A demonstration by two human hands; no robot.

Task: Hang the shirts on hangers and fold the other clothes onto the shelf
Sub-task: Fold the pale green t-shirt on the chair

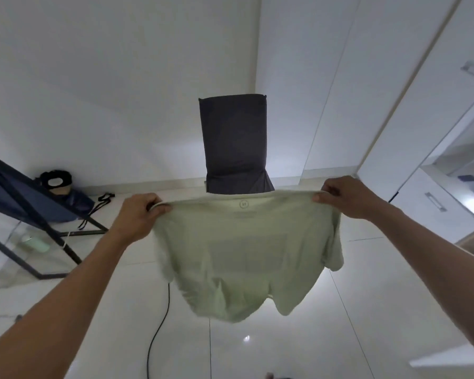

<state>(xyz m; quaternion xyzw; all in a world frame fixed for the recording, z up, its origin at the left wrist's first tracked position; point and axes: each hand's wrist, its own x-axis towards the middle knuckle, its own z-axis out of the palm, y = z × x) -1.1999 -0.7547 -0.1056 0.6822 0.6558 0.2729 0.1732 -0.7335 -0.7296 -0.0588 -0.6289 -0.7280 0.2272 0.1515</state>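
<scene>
Your left hand (137, 214) and right hand (345, 196) pinch the shoulders of a pale green cotton T-shirt (246, 253), which hangs between them, above the glossy white tiled floor (298, 346).

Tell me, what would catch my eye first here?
A pale green shirt hangs mid-frame, stretched between the left hand and right hand, which grip its shoulders. Behind it stands a dark grey chair back against the white wall, with a black cable trailing over the glossy floor below.
</scene>
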